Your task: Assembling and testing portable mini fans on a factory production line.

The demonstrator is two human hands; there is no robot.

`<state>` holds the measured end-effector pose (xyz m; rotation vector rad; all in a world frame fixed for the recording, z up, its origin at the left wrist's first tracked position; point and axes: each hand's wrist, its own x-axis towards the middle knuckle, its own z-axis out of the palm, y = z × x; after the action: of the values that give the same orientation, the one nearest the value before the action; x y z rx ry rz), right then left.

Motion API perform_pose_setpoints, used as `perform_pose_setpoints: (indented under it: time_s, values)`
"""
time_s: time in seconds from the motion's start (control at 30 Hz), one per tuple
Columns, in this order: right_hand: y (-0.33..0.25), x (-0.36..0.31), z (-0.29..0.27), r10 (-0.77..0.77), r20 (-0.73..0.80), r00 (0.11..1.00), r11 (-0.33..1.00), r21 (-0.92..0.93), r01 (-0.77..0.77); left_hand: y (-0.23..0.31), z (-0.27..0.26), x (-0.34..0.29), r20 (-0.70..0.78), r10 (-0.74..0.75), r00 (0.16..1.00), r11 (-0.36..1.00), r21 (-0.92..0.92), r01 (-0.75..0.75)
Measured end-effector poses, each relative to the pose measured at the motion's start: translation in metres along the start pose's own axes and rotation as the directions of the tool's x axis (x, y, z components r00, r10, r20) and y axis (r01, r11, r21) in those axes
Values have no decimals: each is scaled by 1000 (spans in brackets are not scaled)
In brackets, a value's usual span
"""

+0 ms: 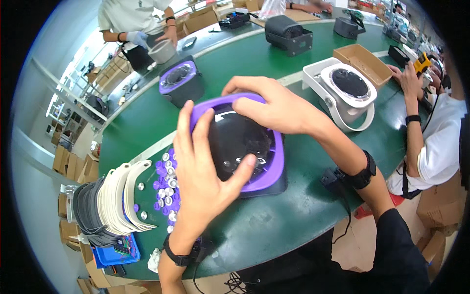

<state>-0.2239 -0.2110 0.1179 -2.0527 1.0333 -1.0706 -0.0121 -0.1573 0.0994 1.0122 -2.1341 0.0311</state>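
Observation:
A boxy device with a purple square frame and a glossy black round front lies face up on the green table; part of its dark housing shows beneath. My left hand rests over its left side, fingers stretched apart, thumb tip on the black front. At the far rim, my right hand grips the purple frame, its thumb on top and fingers bent over the edge. Both palms hide part of the frame. Purple and silver round knobs lie in a loose cluster beside my left hand.
Stacked cream curved bands and grey bands stand left, near a blue tray. Beyond are another purple-framed device, a dark one, a white one with a handle and a cardboard box. Co-workers sit right and stand far left.

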Motion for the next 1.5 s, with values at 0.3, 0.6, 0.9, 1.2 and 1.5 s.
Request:
perform_pose_setpoints:
  time_s: [0.3,0.6,0.9,1.2,1.5]
  values:
    - [-10,-3,-10,43,93,995,999,-19,-42,8,-8,0,45,15,999,999,39,-17]
    - [-22,-10,-12,-58,148,987,997,-41,65,11,-35,1,118,18,993,1000,-20,-16]
    - [-33,-14,-13,-173,255,951,961,-167,219,15,-39,-2,168,69,983,995,60,-80]
    - [-30,-17,-11,-159,276,948,972,-126,199,20,-48,-1,180,87,980,995,41,-96]
    - [-39,-20,-12,-167,455,875,954,-150,260,10,-63,10,-54,136,989,980,-137,-143]
